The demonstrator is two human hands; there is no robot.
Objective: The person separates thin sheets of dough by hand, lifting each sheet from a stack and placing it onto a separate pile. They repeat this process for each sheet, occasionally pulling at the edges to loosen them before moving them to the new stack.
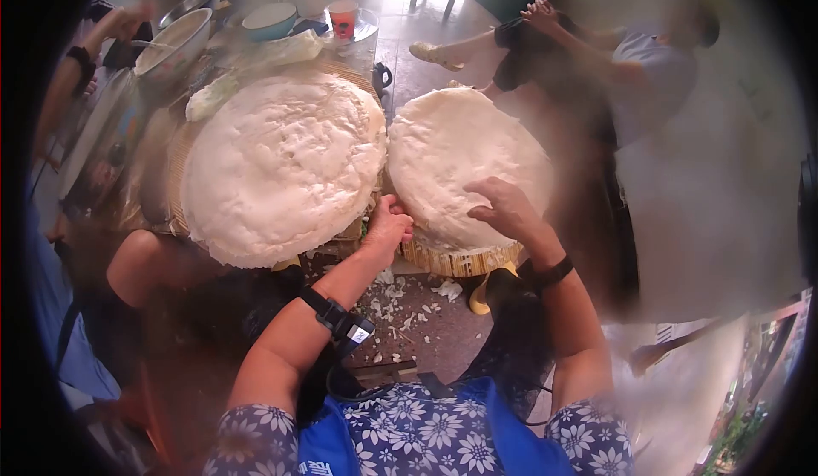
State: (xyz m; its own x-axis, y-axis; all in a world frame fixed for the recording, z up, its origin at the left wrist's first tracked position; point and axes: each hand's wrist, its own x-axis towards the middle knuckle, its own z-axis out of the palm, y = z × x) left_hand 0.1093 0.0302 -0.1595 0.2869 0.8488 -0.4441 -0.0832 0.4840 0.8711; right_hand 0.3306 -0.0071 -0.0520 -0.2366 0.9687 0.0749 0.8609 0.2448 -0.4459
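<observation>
Two large round white slabs with lumpy, dough-like surfaces lie side by side before me. The right slab (pixel 460 152) rests on a woven straw tray (pixel 452 260), whose rim shows at the near side. At the near left edge of that slab is my left hand (pixel 389 225), fingers curled in together; what they pinch is hidden. My right hand (pixel 509 210) is over the right part of the same slab, thumb and fingers apart and nothing in them. Left of it, the bigger left slab (pixel 281 169) covers most of another woven base (pixel 177 165).
White crumbs (pixel 417 310) litter the floor below. At the back left stand a patterned bowl (pixel 175 43), a blue-rimmed bowl (pixel 269 23) and a red cup (pixel 342 19). A seated person (pixel 656 67) is at the right; another person's arm (pixel 106 28) shows at the left.
</observation>
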